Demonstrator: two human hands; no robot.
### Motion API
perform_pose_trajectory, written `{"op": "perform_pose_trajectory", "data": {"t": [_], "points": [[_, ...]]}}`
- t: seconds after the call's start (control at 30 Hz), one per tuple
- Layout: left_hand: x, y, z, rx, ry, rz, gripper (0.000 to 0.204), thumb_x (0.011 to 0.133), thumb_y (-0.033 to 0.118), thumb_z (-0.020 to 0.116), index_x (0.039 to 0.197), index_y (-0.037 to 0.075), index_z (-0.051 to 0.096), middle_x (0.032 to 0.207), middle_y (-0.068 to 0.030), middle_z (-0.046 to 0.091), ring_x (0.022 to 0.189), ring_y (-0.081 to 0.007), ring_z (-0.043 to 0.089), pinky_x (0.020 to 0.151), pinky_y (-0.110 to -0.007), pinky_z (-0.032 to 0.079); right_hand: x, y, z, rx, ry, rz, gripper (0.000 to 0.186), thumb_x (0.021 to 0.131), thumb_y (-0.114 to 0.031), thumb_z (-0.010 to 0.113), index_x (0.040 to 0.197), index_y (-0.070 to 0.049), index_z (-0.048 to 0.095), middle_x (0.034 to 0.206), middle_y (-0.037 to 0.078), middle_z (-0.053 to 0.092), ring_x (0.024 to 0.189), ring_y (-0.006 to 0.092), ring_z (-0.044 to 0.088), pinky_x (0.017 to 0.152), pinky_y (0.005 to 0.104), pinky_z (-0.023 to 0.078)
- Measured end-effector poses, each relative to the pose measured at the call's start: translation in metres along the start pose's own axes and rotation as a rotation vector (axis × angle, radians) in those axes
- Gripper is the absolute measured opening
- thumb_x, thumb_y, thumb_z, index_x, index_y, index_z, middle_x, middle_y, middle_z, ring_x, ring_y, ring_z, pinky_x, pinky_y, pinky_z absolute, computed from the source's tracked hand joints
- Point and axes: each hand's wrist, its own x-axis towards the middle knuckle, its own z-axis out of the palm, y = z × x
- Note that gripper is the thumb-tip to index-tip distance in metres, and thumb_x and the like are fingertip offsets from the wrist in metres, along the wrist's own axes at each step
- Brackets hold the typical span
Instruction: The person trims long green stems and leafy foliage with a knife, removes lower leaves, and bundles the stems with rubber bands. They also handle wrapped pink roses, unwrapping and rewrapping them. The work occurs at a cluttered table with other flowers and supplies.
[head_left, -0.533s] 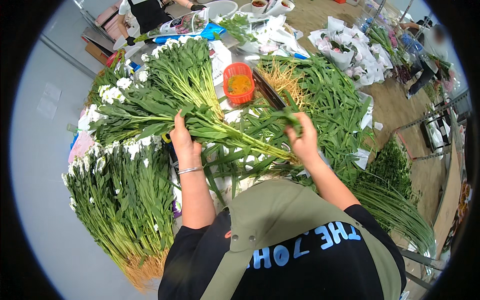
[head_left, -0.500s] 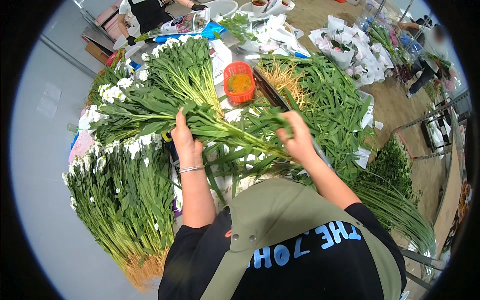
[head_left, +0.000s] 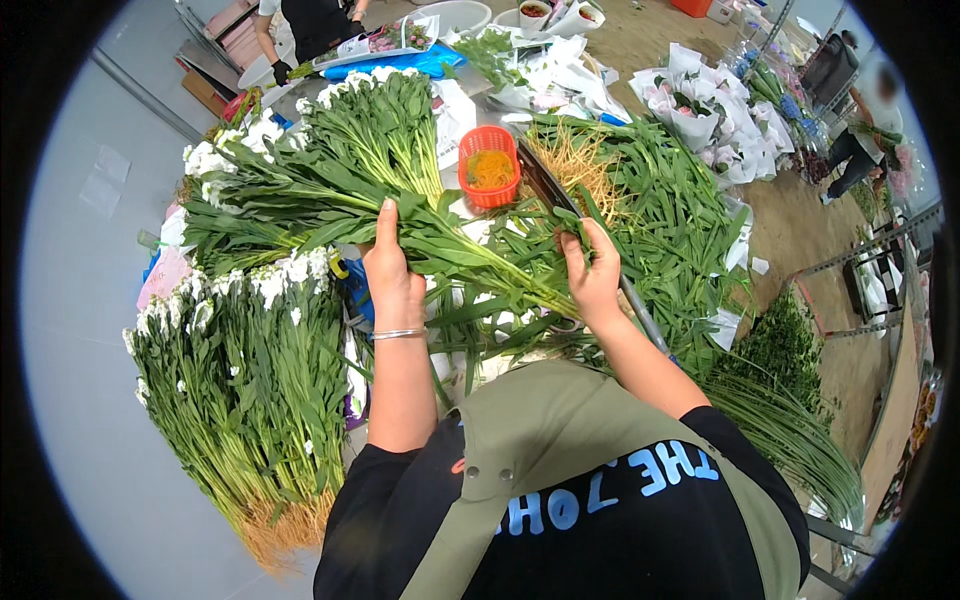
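My left hand (head_left: 392, 270) is closed around a bunch of long leafy stems (head_left: 470, 255) with white flower heads (head_left: 210, 160), held diagonally across the worktable. My right hand (head_left: 590, 265) is beside the lower stems, its thumb and finger closed on some green leaves (head_left: 568, 222). Behind it a long dark tool with a metal bar (head_left: 540, 175) slants across the table. A red plastic basket (head_left: 490, 138) with something orange inside stands beyond the stems. Loose leaves (head_left: 670, 220) and a pile of pale rooty stem ends (head_left: 590, 160) lie to the right.
More white-flowered bunches (head_left: 240, 400) lie at the left and back (head_left: 380, 130). A gloved co-worker (head_left: 310, 25) handles a wrapped bouquet at the back. Wrapped bouquets (head_left: 700, 110), another person (head_left: 855, 140) and a metal rack (head_left: 860, 250) are at the right. Long grass (head_left: 780, 430) lies at lower right.
The view has shifted slightly. My left hand has moved a little right and up along with the bunch. My right hand has shifted slightly, still at the leaves near the lower stems.
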Motion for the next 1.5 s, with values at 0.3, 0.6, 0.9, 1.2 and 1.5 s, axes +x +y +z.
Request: {"op": "perform_pose_trajectory", "data": {"t": [0.3,0.6,0.9,1.2,1.5], "points": [[-0.008,0.000,-0.002,0.032,-0.120,-0.012,0.049,0.086,0.038,0.065,0.118,0.004,0.054,0.113,-0.0073,0.061,0.100,-0.0231,0.060,0.086,-0.039,0.050,-0.021,-0.018,0.008,-0.009,-0.430,0.167,0.039,0.076,-0.003,0.066,0.112,-0.001,0.052,0.099,0.016,0.063,0.087,0.0287,0.065,0.075,0.0356,0.050],[0.004,-0.009,-0.040,-0.593,-0.860,-0.234,0.091,0.073,0.074,0.053,0.141,0.016,0.035,0.143,-0.0070,0.037,0.129,-0.0255,0.035,0.110,-0.046,0.025,-0.010,-0.039,-0.010,0.091,-0.338,0.004,0.035,0.080,-0.002,0.060,0.113,0.005,0.054,0.095,0.018,0.064,0.087,0.0272,0.063,0.082,0.0317,0.048],[-0.018,-0.006,0.020,-0.167,-0.636,-0.086,0.088,0.075,0.060,0.064,0.143,0.015,0.030,0.147,-0.0085,0.031,0.129,-0.0280,0.039,0.105,-0.049,0.036,-0.003,-0.049,0.000,-0.149,-0.246,-0.220,0.053,0.067,-0.002,0.071,0.118,-0.005,0.058,0.098,0.011,0.050,0.094,0.0284,0.048,0.082,0.0364,0.042],[-0.016,-0.009,0.021,-0.323,-0.789,-0.110,0.091,0.070,0.055,0.067,0.144,0.021,0.028,0.149,-0.0103,0.025,0.137,-0.0342,0.023,0.107,-0.063,0.023,-0.011,-0.045,0.005,0.397,-0.406,0.243,0.027,0.080,-0.011,0.068,0.102,0.002,0.058,0.100,0.008,0.055,0.096,0.0172,0.050,0.087,0.0298,0.040],[-0.006,-0.022,-0.009,-0.388,-0.575,-0.271,0.073,0.075,0.040,0.066,0.133,0.005,0.040,0.117,-0.0101,0.056,0.111,-0.0254,0.053,0.103,-0.048,0.037,-0.035,-0.023,0.010,0.839,-0.067,0.637,0.014,0.093,-0.009,0.048,0.105,-0.003,0.049,0.079,0.008,0.056,0.069,0.0169,0.051,0.068,0.0312,0.043]]}}
